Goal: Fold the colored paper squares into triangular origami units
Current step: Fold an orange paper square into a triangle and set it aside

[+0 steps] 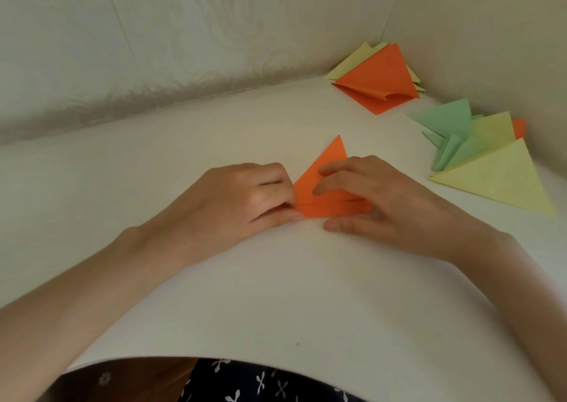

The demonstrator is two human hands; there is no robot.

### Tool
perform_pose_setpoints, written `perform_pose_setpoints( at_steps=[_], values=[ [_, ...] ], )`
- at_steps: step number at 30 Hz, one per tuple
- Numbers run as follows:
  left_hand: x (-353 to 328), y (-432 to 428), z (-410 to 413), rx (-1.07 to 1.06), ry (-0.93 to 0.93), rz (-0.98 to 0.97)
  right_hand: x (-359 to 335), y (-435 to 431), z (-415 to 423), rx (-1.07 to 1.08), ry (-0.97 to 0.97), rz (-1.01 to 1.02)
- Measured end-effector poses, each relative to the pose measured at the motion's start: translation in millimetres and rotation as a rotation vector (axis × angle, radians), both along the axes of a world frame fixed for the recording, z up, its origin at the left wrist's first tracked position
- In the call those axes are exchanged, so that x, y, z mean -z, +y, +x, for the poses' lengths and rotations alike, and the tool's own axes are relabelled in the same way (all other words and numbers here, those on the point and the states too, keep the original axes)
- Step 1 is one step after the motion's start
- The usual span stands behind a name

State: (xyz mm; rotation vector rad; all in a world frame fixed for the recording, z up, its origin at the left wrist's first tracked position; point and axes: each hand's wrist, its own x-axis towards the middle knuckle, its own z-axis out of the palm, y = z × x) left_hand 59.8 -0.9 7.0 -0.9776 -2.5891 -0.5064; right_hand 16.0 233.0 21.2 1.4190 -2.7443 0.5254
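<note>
- Orange paper lies flat in the middle of the white table. It is already a triangle, its tip pointing far, with a narrow folded band along its near edge.
- The left hand has its fingers curled at the paper's left corner and seems to pinch it against the thumb. Whether the thumb is slipped under the edge is hard to tell.
- The right hand lies on the paper's right half with its fingers stretched out, pressing down and grasping nothing. Its thumb rests on the table just near of the paper.
- Risk: if the pressing fingers lift or slide while the left corner is worked, the layers could shift. The crease would then set crooked and give a lopsided unit.
- Risk: a hard pull at the pinched corner might crumple or tear the thin tip.
- No box, tray or other container shows, and the folded pieces lie loose on the table. An orange and yellow stack sits at the far right by the wall. A green and yellow pile sits on the right, nearer and well apart from the hands.
</note>
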Motion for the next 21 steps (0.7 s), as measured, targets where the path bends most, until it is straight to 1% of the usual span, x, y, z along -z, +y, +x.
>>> perform_pose_setpoints(
  at_steps=[2,5,10,14,17,21],
  values=[
    [0.0,0.7,0.9,-0.016,0.025,-0.013,1.3,-1.6,0.1,-0.003,0.03,-0.022],
    [1.9,1.7,1.0,-0.011,0.02,0.018,2.9,-3.6,1.5,-0.009,0.087,-0.08],
    [8.2,-3.2,-0.3,-0.009,-0.155,0.2,4.2,-1.4,2.7,0.032,0.103,-0.104],
    [10.1,-2.7,-1.5,-0.023,-0.157,0.21,7.4,-2.4,2.5,0.041,0.116,-0.118],
    [9.4,-3.5,-0.8,-0.02,-0.16,0.204,7.7,-3.5,3.5,0.067,0.097,-0.141],
    [8.4,-3.4,-1.1,-0.04,-0.201,0.213,4.8,-1.9,4.5,0.084,0.011,-0.129]
  ],
)
